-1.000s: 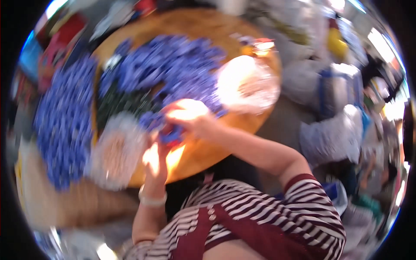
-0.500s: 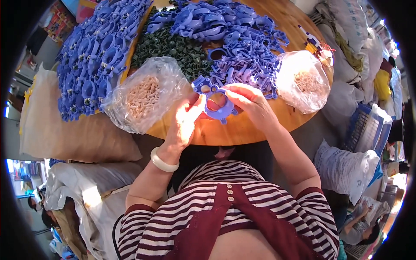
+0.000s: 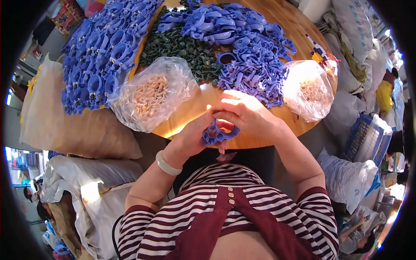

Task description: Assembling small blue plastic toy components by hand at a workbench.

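Note:
Near the table's front edge I hold a blue-violet plastic ring-shaped part point(image 3: 212, 135), with small lugs and a round opening. My left hand point(image 3: 193, 135) grips its left side, thumb pointing up and a fingertip showing below it. My right hand point(image 3: 248, 113) curls over the ring's upper right, fingers bent and closed on it; its fingertips are partly hidden. Beyond my hands lies a heap of small violet plastic pieces point(image 3: 249, 80). A clear bag of small cream-coloured pieces point(image 3: 151, 93) sits left of my hands, and a second such bag point(image 3: 308, 91) sits to the right.
Dark green plastic pieces point(image 3: 180, 52) and larger blue parts point(image 3: 225, 21) are heaped at the back of the round wooden table point(image 3: 260, 138). Rows of blue assemblies point(image 3: 97, 56) cover a board at left. Stuffed sacks point(image 3: 78, 130) and a blue crate point(image 3: 359, 136) stand around the table.
Both hands have drawn nearer to me with the blue ring part, which has turned and tilted. My right hand has closed further over it, and the hands are now together.

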{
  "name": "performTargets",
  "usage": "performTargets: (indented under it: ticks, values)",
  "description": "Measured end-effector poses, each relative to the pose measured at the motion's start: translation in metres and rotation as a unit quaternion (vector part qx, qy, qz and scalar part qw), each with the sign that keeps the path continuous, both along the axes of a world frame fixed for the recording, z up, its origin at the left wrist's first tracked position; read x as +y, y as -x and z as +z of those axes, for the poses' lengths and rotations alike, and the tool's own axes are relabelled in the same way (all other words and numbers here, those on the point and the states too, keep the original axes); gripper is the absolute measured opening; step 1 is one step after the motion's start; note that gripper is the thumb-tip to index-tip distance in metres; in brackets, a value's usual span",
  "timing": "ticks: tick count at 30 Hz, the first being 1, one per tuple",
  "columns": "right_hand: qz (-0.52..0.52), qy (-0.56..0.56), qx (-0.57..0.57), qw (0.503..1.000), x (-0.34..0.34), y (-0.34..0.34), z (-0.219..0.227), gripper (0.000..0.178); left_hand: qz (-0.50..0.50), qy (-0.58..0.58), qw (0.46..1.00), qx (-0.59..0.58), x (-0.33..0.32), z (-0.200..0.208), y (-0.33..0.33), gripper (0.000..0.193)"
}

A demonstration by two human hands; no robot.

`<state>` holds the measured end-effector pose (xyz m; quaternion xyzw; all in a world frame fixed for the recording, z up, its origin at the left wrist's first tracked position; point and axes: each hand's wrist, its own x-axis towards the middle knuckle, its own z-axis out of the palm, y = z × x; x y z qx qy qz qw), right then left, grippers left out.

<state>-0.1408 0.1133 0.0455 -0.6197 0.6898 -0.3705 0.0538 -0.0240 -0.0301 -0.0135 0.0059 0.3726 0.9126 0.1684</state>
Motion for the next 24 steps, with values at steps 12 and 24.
performTargets:
  ticks: [12,24]
  values:
    - [-0.127,-0.035,0.252,0.959,-0.047,0.047,-0.027,0.009,0.18,-0.024,0.983,-0.026,-0.034,0.001,-0.03,0.054]
    - [-0.095,0.028,-0.072,0.992,-0.023,0.033,-0.016,0.022,0.242,-0.072,0.968,-0.008,-0.025,0.004,-0.023,0.057]
